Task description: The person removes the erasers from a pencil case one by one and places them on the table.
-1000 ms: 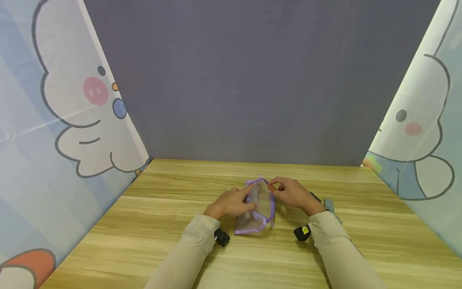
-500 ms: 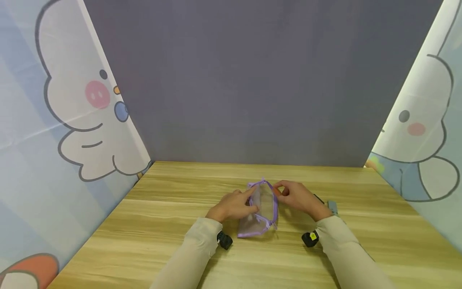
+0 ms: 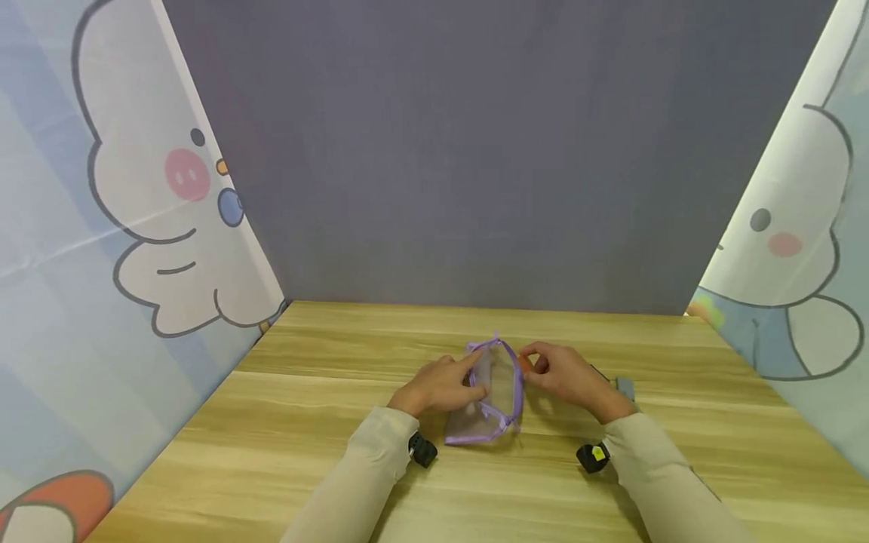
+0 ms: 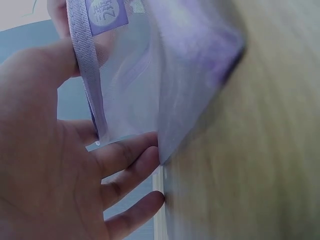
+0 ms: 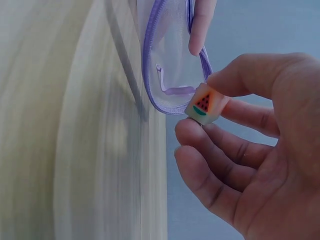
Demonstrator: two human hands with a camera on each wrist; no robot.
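Note:
A see-through mesh pouch (image 3: 468, 424) with purple edging lies on the table, its zipped mouth spread wide. My left hand (image 3: 440, 386) holds the near-left side of that mouth, thumb and index finger inside the rim. In the left wrist view, other fingers touch the outside of the mesh (image 4: 175, 110). Just right of the pouch, my right hand (image 3: 569, 378) pinches a small orange and white block (image 5: 204, 104) between thumb and fingers. A watermelon slice is pictured on the block's face. In the right wrist view, the block is beside the purple zipper rim (image 5: 148, 60).
Beyond my right wrist lies a grey object (image 3: 625, 388), partly hidden by the arm. The wooden table (image 3: 305, 407) ends at a dark grey back panel (image 3: 475, 188). Cartoon-printed cloths (image 3: 61, 317) hang at both sides.
My right hand has shifted slightly right, away from the pouch rim, and the orange block now shows between its fingers. The left hand keeps its hold on the pouch.

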